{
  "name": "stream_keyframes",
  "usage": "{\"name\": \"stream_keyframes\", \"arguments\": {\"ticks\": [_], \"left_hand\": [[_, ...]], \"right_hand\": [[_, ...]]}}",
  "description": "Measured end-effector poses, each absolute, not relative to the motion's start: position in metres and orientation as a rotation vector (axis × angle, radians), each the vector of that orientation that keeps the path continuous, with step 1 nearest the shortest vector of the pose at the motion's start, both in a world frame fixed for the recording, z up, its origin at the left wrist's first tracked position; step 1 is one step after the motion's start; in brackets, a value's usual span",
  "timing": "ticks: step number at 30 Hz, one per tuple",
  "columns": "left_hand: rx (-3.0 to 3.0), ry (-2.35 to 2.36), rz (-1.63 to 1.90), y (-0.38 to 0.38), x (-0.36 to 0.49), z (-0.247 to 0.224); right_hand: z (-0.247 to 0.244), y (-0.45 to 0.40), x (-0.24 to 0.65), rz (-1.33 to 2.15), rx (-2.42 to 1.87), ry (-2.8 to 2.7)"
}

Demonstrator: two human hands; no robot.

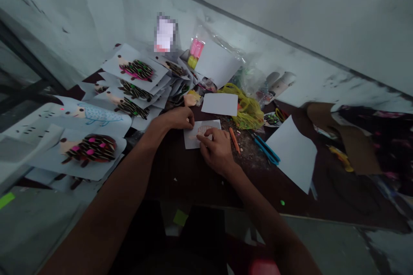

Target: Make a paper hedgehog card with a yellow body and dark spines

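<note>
A small white paper card with a light hedgehog-like drawing lies on the dark table in front of me. At its upper left corner rests my left hand, its fingers curled together; a tiny pale spot shows between them. My right hand lies over the card's right part, thumb and index finger bent close together on the drawing. Whatever these fingertips hold is too small to make out. Just right of that hand are an orange stick-like tool and blue-handled scissors. A pale clay-like lump sits beyond my left hand.
Stacked sheets bearing relief hedgehogs fill the left side. Behind the card are a blank white card, a yellow net bag and packaged pink and yellow pieces. A larger white sheet and brown cardboard lie right.
</note>
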State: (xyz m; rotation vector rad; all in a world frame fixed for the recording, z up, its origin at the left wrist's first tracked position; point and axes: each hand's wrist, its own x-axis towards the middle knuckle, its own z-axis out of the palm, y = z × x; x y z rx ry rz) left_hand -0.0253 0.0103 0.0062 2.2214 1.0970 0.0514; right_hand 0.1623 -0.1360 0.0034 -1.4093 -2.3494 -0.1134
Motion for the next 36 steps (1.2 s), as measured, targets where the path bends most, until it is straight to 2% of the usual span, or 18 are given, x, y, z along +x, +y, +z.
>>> {"name": "stream_keyframes", "arguments": {"ticks": [21,36], "left_hand": [[2.317,1.162,0.12,0.009,-0.021,0.008],[2.347,1.121,0.116,0.011,-0.021,0.005]], "right_hand": [[0.023,-0.105,0.187,-0.039,-1.126,-2.752],[0.018,-0.106,0.183,-0.028,-1.246,-2.668]]}}
